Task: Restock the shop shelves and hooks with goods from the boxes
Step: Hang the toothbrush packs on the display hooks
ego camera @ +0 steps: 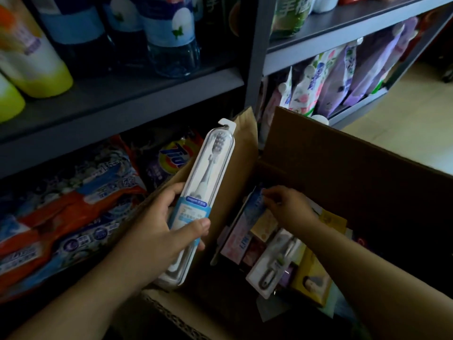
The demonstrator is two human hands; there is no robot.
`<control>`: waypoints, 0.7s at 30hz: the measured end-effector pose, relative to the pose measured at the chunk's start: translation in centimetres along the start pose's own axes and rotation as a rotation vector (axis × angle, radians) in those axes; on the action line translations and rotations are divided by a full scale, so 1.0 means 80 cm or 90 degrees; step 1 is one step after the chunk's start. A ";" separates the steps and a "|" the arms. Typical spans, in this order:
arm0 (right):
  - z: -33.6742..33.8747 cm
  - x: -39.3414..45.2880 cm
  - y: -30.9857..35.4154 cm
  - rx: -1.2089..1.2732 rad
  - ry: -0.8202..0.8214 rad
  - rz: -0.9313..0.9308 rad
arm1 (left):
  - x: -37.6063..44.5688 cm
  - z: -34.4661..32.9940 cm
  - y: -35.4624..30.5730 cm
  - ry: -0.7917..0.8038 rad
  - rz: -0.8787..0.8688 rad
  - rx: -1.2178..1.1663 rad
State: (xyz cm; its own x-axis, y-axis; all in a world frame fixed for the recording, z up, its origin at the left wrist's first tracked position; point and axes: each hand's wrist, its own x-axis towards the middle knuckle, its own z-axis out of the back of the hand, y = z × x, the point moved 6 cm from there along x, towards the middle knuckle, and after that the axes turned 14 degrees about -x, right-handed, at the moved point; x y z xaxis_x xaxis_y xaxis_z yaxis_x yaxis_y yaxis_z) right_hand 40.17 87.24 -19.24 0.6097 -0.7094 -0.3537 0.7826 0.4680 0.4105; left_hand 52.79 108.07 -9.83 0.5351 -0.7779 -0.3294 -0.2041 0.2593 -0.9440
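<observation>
My left hand (pixel 166 224) grips a packaged toothbrush (pixel 206 177), held upright over the left flap of the open cardboard box (pixel 343 163). The pack is clear plastic with a blue and white label and a hang tab on top. My right hand (pixel 286 204) reaches into the box and pinches the top of a blue pack (pixel 255 204) standing among the goods. Another packaged toothbrush (pixel 277 261) lies in the box beside pink and yellow cartons (pixel 313 278).
Grey metal shelving (pixel 137 94) stands to the left and behind the box. Bottles fill the upper shelf (pixel 171 33). Detergent bags (pixel 73 204) sit on the lower level. Refill pouches (pixel 343 77) line the right shelf. Pale floor tiles (pixel 404 123) show at right.
</observation>
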 end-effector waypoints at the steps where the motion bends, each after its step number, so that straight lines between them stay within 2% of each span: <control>1: -0.005 0.016 0.003 -0.029 0.011 0.017 | 0.001 0.001 0.000 0.003 -0.006 -0.006; 9: -0.059 0.087 0.004 -0.202 0.091 0.097 | 0.006 0.013 0.010 0.031 -0.030 -0.081; 16: -0.069 0.100 -0.004 -0.435 0.127 0.119 | 0.009 0.016 0.012 0.040 -0.028 -0.111; 21: -0.065 0.095 0.001 -0.439 0.145 0.153 | 0.008 0.015 0.011 0.034 -0.026 -0.113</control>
State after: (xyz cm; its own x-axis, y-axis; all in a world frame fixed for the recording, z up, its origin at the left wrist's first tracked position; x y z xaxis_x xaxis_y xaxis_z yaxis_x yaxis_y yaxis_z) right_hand 45.52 84.65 -26.24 0.7253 -0.4556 -0.5161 0.4812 0.8716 -0.0931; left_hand 53.92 108.51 -10.89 0.5025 -0.8164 -0.2846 -0.3267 0.1255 -0.9368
